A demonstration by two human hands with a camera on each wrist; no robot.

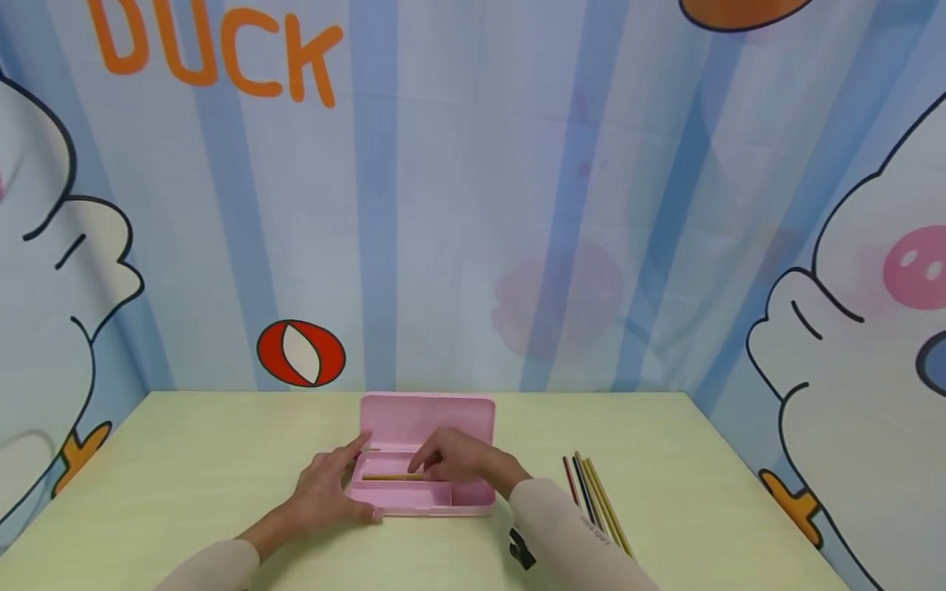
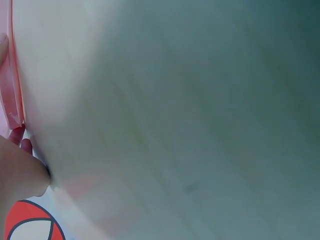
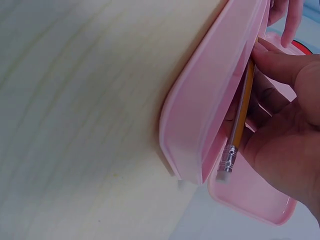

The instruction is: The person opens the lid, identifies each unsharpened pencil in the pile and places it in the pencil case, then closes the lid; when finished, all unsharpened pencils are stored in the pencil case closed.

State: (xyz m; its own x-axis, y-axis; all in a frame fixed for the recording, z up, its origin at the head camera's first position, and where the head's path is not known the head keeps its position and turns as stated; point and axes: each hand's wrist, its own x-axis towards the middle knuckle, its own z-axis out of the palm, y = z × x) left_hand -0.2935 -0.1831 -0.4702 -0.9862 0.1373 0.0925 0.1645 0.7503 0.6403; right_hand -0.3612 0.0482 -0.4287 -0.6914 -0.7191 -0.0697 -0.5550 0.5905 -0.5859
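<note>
A pink pencil case [image 1: 429, 419] lies open on the table, its lid tilted up at the back. My left hand [image 1: 325, 488] holds the case's left end, thumb at the front corner and a fingertip by the lid's edge. Over the rear compartment, my right hand [image 1: 454, 455] pinches a yellow pencil [image 1: 388, 477], which lies lengthwise along the tray. In the right wrist view the pencil's white eraser and metal band [image 3: 227, 159] stick out past my fingers. At the left wrist view's edge, only part of the left hand [image 2: 22, 170] shows.
Several pencils [image 1: 606, 509], red, dark and yellow, lie on the table [image 1: 702, 492] to the right, partly behind my right sleeve. A small black object [image 1: 521, 550] is near that sleeve. A striped cartoon cloth [image 1: 458, 205] hangs behind the table.
</note>
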